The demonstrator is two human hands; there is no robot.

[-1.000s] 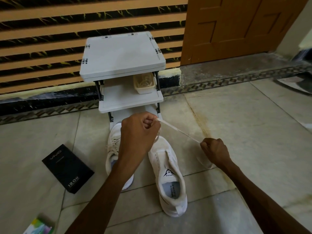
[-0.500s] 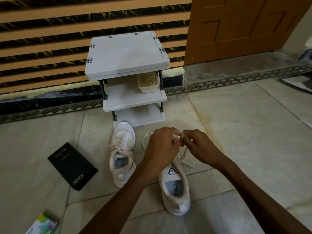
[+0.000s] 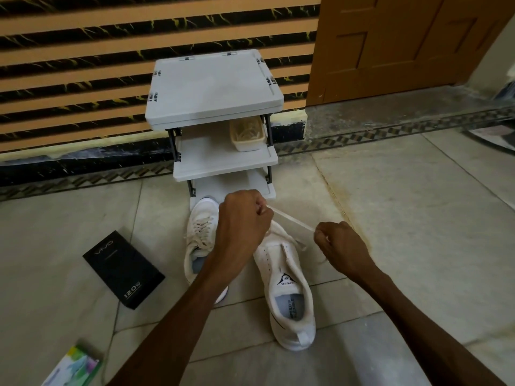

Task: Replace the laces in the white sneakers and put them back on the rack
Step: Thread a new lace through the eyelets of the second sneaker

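**A:** What lies left of the hands?

**B:** Far to the left, at the bottom edge, is a colourful box (image 3: pixel 73 367), partly cut off. Above it a black box (image 3: pixel 122 270) lies flat on the floor (image 3: pixel 418 218). Both are well apart from the left hand.

**A:** And the shoes?

**B:** The laced shoe (image 3: pixel 198 240) lies just left of the left wrist with its toe toward the rack (image 3: pixel 214 90). The forearm hides part of its heel. The rack stands beyond the left hand against the striped wall, and a basket (image 3: pixel 246 133) sits at the right of its middle shelf.

**A:** What is the left hand doing?

**B:** The left hand (image 3: pixel 243 218) is a tight fist, with its fingers curled on one end of the lace (image 3: pixel 289 218). The lace runs taut from there, down and to the right, to the other hand.

**A:** Where is the other shoe?

**B:** The second shoe (image 3: pixel 289 291) lies below and between the hands, with its toe under the taut lace and its heel toward the person. Its tongue is bare. The lace seems to pass only through the front eyelets, though I cannot tell exactly.

**A:** And the right hand?

**B:** The right hand (image 3: pixel 342 246) is also clenched and pinches the lace. The two hands are held apart, and the right one sits lower in the picture. Beyond it, to the right, is a wooden door (image 3: pixel 404 43).
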